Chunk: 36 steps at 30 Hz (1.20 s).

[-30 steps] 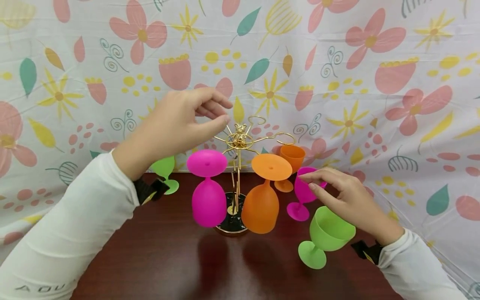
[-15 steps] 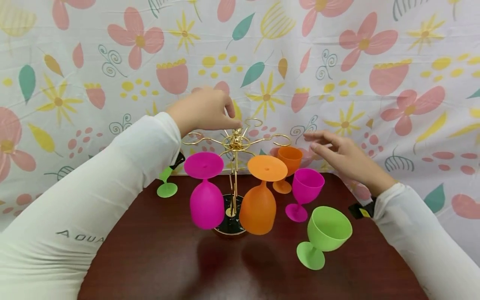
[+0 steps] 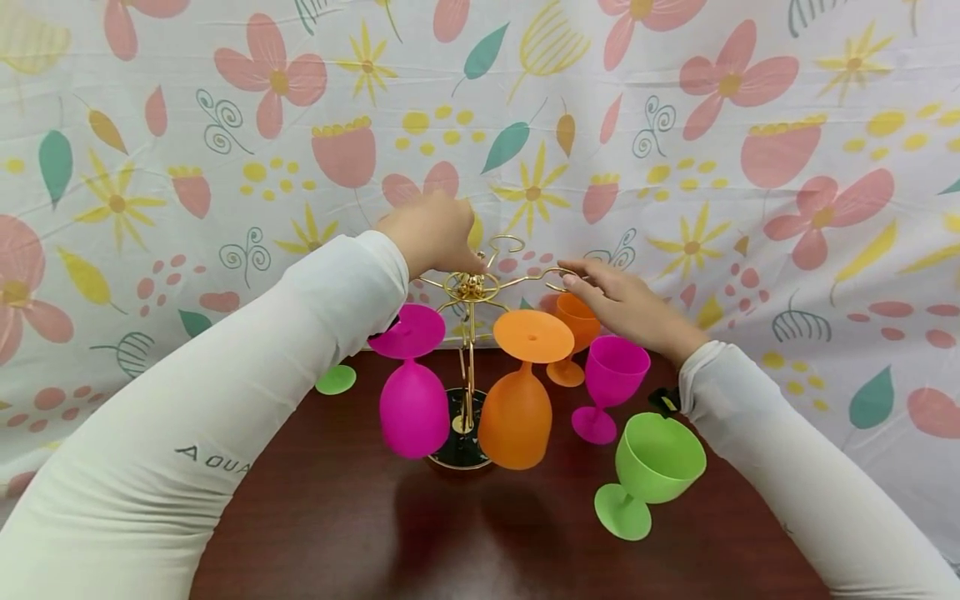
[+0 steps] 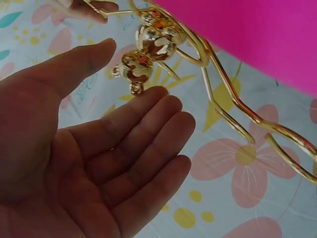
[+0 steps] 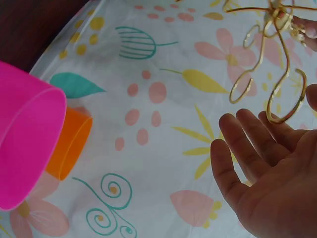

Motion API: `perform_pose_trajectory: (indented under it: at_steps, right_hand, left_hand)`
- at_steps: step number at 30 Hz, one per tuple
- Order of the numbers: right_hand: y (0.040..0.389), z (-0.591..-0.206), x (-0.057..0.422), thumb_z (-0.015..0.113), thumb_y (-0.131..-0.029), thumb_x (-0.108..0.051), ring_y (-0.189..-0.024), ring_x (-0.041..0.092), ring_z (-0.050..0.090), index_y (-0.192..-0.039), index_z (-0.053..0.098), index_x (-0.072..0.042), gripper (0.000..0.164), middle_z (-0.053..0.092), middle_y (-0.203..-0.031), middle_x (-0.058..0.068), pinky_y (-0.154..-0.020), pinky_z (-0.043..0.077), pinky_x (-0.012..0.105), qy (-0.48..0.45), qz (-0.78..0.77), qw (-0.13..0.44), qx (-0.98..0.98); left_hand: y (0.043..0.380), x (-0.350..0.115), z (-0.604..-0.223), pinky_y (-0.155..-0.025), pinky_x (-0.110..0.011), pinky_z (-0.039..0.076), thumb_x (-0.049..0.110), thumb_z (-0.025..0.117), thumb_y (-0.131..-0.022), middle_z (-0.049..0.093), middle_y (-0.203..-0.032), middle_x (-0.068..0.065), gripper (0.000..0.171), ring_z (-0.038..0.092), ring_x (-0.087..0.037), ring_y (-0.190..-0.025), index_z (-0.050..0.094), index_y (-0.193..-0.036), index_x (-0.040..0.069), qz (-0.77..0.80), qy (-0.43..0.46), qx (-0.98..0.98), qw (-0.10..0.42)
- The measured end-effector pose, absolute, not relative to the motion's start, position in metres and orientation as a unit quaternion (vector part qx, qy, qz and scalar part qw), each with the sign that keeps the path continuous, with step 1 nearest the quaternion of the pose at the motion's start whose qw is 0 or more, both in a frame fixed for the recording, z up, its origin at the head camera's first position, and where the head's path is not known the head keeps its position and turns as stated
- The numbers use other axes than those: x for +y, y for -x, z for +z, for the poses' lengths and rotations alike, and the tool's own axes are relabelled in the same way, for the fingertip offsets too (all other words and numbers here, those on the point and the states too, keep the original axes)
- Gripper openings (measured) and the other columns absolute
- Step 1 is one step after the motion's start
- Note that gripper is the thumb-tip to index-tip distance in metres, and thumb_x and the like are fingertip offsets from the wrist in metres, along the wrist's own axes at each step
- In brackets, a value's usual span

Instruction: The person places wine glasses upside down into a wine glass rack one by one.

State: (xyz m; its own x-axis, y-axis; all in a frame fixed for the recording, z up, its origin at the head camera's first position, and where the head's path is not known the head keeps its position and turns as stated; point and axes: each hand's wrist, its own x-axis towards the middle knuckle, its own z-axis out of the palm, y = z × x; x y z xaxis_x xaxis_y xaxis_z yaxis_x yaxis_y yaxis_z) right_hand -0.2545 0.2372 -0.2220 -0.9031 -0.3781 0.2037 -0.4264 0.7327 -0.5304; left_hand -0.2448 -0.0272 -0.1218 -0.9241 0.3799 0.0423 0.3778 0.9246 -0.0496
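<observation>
Toward the middle of the far edge of the table (image 3: 525,554) stands a gold rack (image 3: 472,289), a pink goblet (image 3: 414,410) and an orange goblet (image 3: 516,422) hanging foot-up on its near side; the left hand (image 3: 435,229) is at its top, thumb and fingers loosely spread about a gold knob (image 4: 137,66) without pinching it; whether a fingertip touches it I cannot tell. The right hand (image 3: 622,304) reaches in from the right edge, fingers nearly straight, gripping nothing; a hook (image 5: 270,105) lies between its thumb and forefinger, seemingly touching the forefinger. That hook looks the relation that counts: its wire runs from the rack's centre toward the right edge and ends at the right hand, clearly the nearer one. Along the right edge stand a green goblet (image 3: 658,467), a second pink goblet (image 3: 615,371) behind it, and a second orange goblet (image 3: 573,322) toward the far right corner; a green foot (image 3: 335,380) shows toward the far left corner.
</observation>
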Motion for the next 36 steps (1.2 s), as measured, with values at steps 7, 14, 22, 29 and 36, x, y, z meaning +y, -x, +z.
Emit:
perform_pose_trajectory:
  at_steps: [7,14,22,29,36]
  right_hand:
    - [0.258,-0.225,0.228,0.03,-0.098,-0.051,-0.135,0.02,0.037,-0.143,0.032,-0.031,0.049,0.039,-0.146,-0.003,-0.109,0.03,0.048,-0.251,0.298,0.06,-0.919]
    - [0.257,-0.226,0.224,0.031,-0.097,-0.054,-0.127,0.02,0.043,-0.139,0.04,-0.02,0.054,0.047,-0.136,0.001,-0.105,0.036,0.046,-0.248,0.305,0.075,-0.917]
    - [0.25,-0.229,0.222,0.038,-0.097,-0.049,-0.116,0.018,0.051,-0.129,0.045,-0.017,0.046,0.055,-0.124,0.001,-0.098,0.04,0.043,-0.246,0.324,0.085,-0.909]
    - [0.235,-0.233,0.216,0.043,-0.096,-0.047,-0.087,0.014,0.046,-0.114,0.047,-0.015,0.036,0.052,-0.103,-0.001,-0.074,0.039,0.029,-0.254,0.3,0.126,-0.911]
    - [0.222,-0.234,0.211,0.047,-0.093,-0.05,-0.079,0.015,0.043,-0.11,0.047,-0.016,0.038,0.049,-0.096,0.0,-0.067,0.036,0.028,-0.243,0.281,0.14,-0.918]
  left_hand:
    - [0.248,-0.03,-0.123,-0.074,-0.036,0.047,0.044,0.06,-0.085,0.051,-0.083,-0.002,0.034,0.053,-0.02,-0.083,0.056,-0.09,0.011,0.011,0.195,-0.981,0.016]
    - [0.249,-0.033,-0.121,-0.078,-0.036,0.046,0.047,0.062,-0.085,0.053,-0.087,-0.003,0.039,0.054,-0.021,-0.085,0.056,-0.092,0.009,0.007,0.2,-0.98,0.013]
    - [0.25,-0.033,-0.12,-0.072,-0.031,0.045,0.044,0.064,-0.085,0.047,-0.069,0.0,0.038,0.049,-0.017,-0.07,0.053,-0.072,0.01,0.021,0.226,-0.974,0.018]
    - [0.251,-0.033,-0.121,-0.065,-0.029,0.043,0.039,0.069,-0.082,0.056,-0.073,0.001,0.031,0.051,-0.016,-0.07,0.061,-0.078,0.009,-0.003,0.232,-0.972,0.023]
    - [0.252,-0.035,-0.122,-0.058,-0.027,0.04,0.036,0.073,-0.079,0.051,-0.064,0.005,0.028,0.046,-0.013,-0.065,0.062,-0.07,0.012,-0.017,0.241,-0.97,0.038]
